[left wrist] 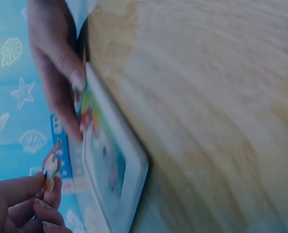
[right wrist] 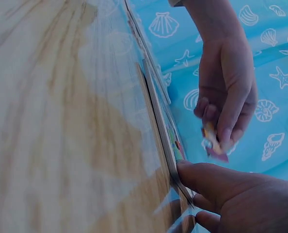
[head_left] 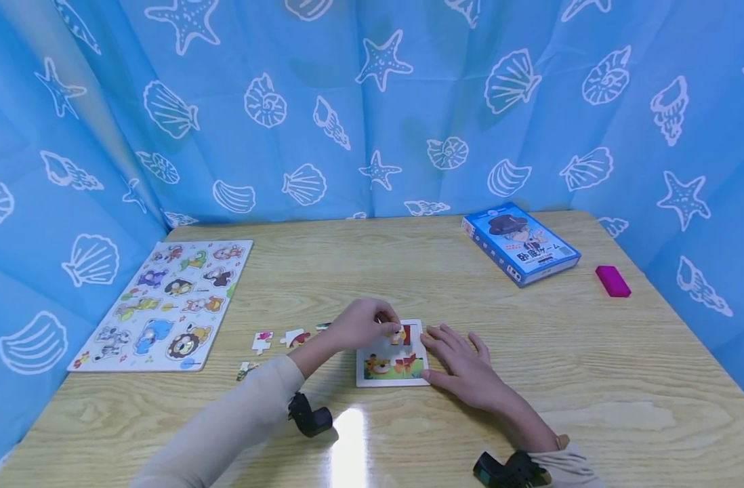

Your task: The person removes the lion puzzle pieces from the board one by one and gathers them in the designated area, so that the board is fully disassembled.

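Between thumb and fingers, my left hand (head_left: 361,324) pinches a small jigsaw piece (left wrist: 52,172), which is raised above a white-rimmed puzzle board (head_left: 391,383). Several pieces with animal pictures (head_left: 384,366) lie fitted along the board's lower part. My right hand (head_left: 466,369) rests at the board's right side, its fingers spread and the thumb against the rim. In the right wrist view, the pinched piece shows yellow, white and pinkish parts. Loose jigsaw pieces (head_left: 262,341) lie left of the board, some partly behind my left arm.
A large animal puzzle board (head_left: 171,305) lies at the table's left. At the back right is a blue game box (head_left: 521,242), with a magenta block (head_left: 612,281) near the right edge. A blue shell-patterned curtain (head_left: 347,115) surrounds the wooden table (head_left: 591,379).
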The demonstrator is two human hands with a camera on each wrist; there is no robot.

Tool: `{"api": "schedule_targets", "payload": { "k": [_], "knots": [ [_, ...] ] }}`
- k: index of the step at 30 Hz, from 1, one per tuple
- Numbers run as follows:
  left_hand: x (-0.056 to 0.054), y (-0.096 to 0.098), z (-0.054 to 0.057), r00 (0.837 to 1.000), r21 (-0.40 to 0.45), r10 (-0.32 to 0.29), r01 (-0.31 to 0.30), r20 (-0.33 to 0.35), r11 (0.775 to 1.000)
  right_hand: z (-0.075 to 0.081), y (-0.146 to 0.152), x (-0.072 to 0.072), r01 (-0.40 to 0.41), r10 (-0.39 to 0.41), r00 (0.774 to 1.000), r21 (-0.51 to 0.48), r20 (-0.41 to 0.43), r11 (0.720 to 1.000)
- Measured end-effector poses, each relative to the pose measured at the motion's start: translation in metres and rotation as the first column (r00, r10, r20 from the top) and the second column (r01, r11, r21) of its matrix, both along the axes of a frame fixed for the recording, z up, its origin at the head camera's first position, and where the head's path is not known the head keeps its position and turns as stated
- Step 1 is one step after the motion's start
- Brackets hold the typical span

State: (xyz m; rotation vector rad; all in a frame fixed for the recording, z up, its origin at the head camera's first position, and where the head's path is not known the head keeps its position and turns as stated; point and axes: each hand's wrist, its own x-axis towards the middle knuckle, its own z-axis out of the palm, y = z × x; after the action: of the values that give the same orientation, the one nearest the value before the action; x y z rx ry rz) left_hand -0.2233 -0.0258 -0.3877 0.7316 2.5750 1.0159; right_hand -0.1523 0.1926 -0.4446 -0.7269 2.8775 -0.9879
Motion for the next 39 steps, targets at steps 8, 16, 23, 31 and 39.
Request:
{"api": "schedule_targets", "payload": {
  "k": [8,16,23,31,39],
  "knots": [
    [0.004,-0.045,0.007,0.998,0.019,0.055,-0.055,0.007,0.998,0.001,0.000,0.001,-0.001,0.001,1.000,0.005,-0.012,1.000],
    [0.012,-0.091,-0.001,0.994,0.010,0.096,-0.096,0.042,0.995,0.005,0.001,0.003,-0.002,0.002,1.000,0.015,-0.025,1.000],
    [0.020,-0.110,-0.006,0.995,0.043,0.080,-0.083,0.064,0.996,0.003,0.001,0.004,-0.005,0.006,0.999,0.030,-0.039,1.000],
    [0.027,-0.112,-0.013,0.993,0.026,0.090,-0.093,0.072,0.995,0.001,0.001,0.004,-0.007,0.008,0.999,0.028,-0.045,1.000],
    [0.028,-0.113,-0.020,0.995,0.000,0.084,-0.084,0.044,0.996,0.000,-0.001,0.003,-0.015,0.016,0.998,0.025,-0.053,1.000]
  ]
}}
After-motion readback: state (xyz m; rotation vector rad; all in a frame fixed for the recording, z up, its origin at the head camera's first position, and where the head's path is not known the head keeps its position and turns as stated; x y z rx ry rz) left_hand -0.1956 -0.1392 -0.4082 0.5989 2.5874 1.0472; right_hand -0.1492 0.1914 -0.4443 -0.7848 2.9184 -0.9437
